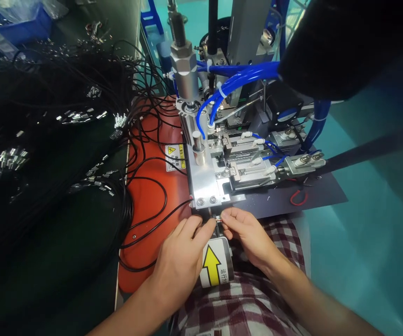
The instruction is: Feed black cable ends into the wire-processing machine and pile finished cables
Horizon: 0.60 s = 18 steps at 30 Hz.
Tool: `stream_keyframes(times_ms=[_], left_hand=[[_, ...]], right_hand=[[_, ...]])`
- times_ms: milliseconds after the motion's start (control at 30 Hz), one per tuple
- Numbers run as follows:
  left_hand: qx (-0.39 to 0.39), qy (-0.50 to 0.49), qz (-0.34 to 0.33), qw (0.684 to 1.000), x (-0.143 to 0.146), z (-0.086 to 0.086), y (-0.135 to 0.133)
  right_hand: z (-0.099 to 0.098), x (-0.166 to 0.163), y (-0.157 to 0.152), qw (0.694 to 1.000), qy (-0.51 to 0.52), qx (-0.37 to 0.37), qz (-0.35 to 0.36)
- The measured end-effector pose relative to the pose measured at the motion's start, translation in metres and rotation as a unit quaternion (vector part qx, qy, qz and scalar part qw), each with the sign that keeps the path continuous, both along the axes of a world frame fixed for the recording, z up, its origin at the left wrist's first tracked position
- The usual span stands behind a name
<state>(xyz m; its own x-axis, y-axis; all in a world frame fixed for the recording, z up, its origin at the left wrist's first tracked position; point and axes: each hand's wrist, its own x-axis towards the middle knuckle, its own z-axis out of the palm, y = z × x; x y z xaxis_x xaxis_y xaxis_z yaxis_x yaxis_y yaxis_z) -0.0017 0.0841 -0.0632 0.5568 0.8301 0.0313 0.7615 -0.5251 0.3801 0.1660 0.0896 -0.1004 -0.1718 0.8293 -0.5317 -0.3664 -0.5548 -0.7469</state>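
Observation:
My left hand (pixel 182 254) and my right hand (pixel 246 233) meet at the front edge of a small pneumatic press machine (pixel 218 154). Both pinch a tiny metal terminal (pixel 218 218) at the end of a thin black wire (pixel 159 224), just below the machine's aluminium plate (pixel 204 186). The wire runs left across the orange base (pixel 149 196). A cylinder with a yellow arrow label (pixel 215 268) sits under my wrists.
Heaps of black wires with silver terminals (pixel 65 140) cover the dark table at left. Blue air hoses (pixel 236 79) loop over the machine. A yellow warning sticker (pixel 174 157) is on the orange base. A blue bin (pixel 16 23) stands at far left. Teal floor at right.

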Motion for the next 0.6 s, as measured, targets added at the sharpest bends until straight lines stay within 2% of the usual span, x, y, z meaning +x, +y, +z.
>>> stream_keyframes(times_ms=[167, 300, 433, 500, 600], left_hand=[[-0.019, 0.01, -0.001, 1.0, 0.003, -0.006, 0.0], [-0.026, -0.008, 0.022, 0.999, 0.005, 0.01, -0.004], [-0.006, -0.015, 0.117, 0.993, -0.005, 0.023, -0.034], [0.005, 0.01, 0.184, 0.983, -0.012, 0.016, -0.055], [0.025, 0.063, 0.261, 0.963, -0.018, -0.003, -0.079]], right_hand=[[-0.003, -0.004, -0.002, 0.999, -0.025, 0.015, -0.028], [-0.007, -0.006, -0.006, 1.0, -0.009, 0.008, -0.023], [-0.008, -0.004, -0.005, 0.999, -0.021, 0.036, -0.007], [-0.006, -0.004, -0.005, 0.999, -0.022, 0.048, -0.003], [-0.001, -0.005, -0.005, 0.998, -0.02, 0.054, 0.003]])
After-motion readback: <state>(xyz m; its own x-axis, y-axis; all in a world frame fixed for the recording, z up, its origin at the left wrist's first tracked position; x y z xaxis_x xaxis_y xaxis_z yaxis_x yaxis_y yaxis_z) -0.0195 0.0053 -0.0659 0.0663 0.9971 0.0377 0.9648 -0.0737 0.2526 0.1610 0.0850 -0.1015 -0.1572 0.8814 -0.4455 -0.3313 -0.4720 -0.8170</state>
